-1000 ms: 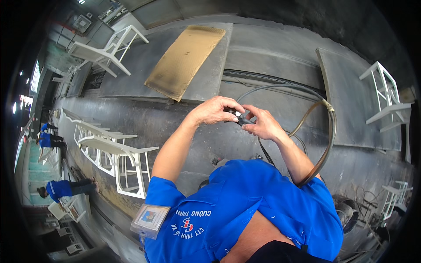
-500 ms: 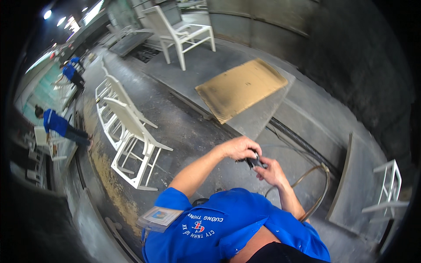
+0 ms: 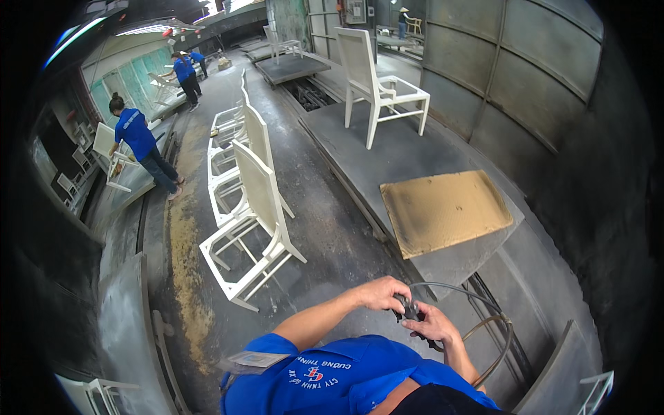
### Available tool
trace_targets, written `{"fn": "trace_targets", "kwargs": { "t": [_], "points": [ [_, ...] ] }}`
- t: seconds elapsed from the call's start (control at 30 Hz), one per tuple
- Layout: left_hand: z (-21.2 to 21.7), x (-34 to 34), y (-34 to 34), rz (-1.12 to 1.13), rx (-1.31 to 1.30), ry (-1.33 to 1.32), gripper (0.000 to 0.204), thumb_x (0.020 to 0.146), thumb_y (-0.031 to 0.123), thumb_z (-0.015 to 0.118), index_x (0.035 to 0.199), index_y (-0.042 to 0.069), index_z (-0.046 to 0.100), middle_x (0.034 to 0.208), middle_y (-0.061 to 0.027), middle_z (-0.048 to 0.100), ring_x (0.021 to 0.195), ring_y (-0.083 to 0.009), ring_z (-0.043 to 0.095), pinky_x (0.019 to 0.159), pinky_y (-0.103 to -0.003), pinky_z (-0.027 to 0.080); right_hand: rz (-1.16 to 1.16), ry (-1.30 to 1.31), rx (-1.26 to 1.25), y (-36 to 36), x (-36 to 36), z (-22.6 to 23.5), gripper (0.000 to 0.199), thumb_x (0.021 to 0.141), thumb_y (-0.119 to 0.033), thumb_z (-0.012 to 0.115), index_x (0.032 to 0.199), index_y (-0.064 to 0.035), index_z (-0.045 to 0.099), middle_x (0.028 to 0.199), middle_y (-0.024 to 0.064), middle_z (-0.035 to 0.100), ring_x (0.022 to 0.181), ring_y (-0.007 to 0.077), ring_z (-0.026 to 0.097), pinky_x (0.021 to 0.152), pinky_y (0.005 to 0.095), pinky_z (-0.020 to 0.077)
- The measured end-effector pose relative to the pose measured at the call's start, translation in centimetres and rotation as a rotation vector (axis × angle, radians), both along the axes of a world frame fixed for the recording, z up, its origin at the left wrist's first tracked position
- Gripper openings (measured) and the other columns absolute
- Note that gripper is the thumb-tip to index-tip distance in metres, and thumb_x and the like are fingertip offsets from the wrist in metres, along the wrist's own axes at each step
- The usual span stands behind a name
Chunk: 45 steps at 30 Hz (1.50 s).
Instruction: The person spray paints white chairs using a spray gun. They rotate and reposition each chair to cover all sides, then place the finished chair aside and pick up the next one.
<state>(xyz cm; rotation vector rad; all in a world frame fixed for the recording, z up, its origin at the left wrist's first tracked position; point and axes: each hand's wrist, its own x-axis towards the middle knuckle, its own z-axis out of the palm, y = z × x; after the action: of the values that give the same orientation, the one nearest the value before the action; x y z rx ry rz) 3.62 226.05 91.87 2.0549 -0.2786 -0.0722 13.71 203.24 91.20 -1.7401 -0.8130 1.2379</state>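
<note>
The left hand (image 3: 382,293), bent at the wrist, has its fingers curled around a small black handheld device with a paler part (image 3: 411,311), and the right hand (image 3: 434,324) grips the same device from the other side; its finer details are too small to tell. The device is between the two hands, in front of the blue-shirted torso (image 3: 346,370). A thin grey flexible hose (image 3: 462,288) arcs from beside the hands toward a brownish, glossy hose (image 3: 510,337) that loops near the right forearm. Beyond the hands, a tan, stained rectangular cardboard sheet (image 3: 446,211) lies on a low, flat grey platform (image 3: 460,266), with a white-painted chair (image 3: 377,86) standing farther along it. To the left, white chairs with pale backs (image 3: 261,197) stand in a row on the dark, dusty floor (image 3: 321,228).
</note>
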Motion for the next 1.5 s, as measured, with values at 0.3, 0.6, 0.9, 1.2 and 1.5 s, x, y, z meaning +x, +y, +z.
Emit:
{"fn": "trace_targets", "kwargs": {
  "t": [0.3, 0.6, 0.9, 1.2, 1.5],
  "points": [
    [3.4, 4.0, 3.5, 0.012, 0.199, -0.168, 0.030, 0.079, 0.018, 0.076, 0.108, 0.010, 0.072, 0.103, -0.0069, 0.070, 0.114, -0.0275, 0.061, 0.100, -0.042, 0.041, 0.049, 0.147, 0.268, 6.8, 4.7, -1.1, 0.059, 0.091, -0.009, 0.078, 0.139, -0.0106, 0.045, 0.101, 0.0077, 0.067, 0.083, 0.0176, 0.069, 0.059, 0.0284, 0.0594],
    [-5.0, 15.8, 7.9, -0.038, 0.076, 0.096, 0.047, 0.082, 0.018, 0.077, 0.125, 0.005, 0.067, 0.110, -0.0159, 0.069, 0.108, -0.0339, 0.064, 0.095, -0.044, 0.049, -0.067, 0.388, 0.178, 9.5, 12.6, -6.7, 0.062, 0.099, -0.032, 0.069, 0.151, -0.0109, 0.041, 0.117, 0.0113, 0.069, 0.099, 0.0225, 0.071, 0.051, 0.0256, 0.0514],
    [-9.3, 25.9, 14.8, 0.263, 0.017, 0.239, 0.054, 0.091, 0.025, 0.078, 0.139, 0.008, 0.058, 0.116, -0.0126, 0.070, 0.098, -0.0230, 0.069, 0.086, -0.038, 0.056, -0.607, 0.331, 0.249, 10.3, 24.5, -9.9, 0.067, 0.104, -0.040, 0.061, 0.159, -0.0122, 0.035, 0.098, 0.0109, 0.070, 0.084, 0.0227, 0.072, 0.042, 0.0271, 0.0495],
    [-9.1, 33.0, 23.3, 0.089, -0.102, 0.481, 0.052, 0.094, 0.029, 0.077, 0.138, 0.008, 0.061, 0.126, -0.0134, 0.068, 0.111, -0.0227, 0.067, 0.091, -0.037, 0.055, -1.414, -0.187, 0.399, 2.7, 33.5, -4.0, 0.066, 0.107, -0.048, 0.052, 0.162, -0.0171, 0.031, 0.097, 0.0045, 0.064, 0.075, 0.0124, 0.064, 0.041, 0.0228, 0.0436],
    [3.2, 48.1, 53.0, 0.250, 0.020, -0.016, 0.049, 0.088, 0.010, 0.077, 0.134, 0.003, 0.061, 0.119, -0.0103, 0.069, 0.104, -0.0183, 0.067, 0.091, -0.034, 0.056, -1.767, -1.015, 0.506, 3.8, 33.1, 19.5, 0.046, 0.109, -0.037, 0.054, 0.146, -0.0100, 0.052, 0.096, 0.0015, 0.065, 0.077, 0.0069, 0.062, 0.045, 0.0209, 0.0448]
  ]
}}
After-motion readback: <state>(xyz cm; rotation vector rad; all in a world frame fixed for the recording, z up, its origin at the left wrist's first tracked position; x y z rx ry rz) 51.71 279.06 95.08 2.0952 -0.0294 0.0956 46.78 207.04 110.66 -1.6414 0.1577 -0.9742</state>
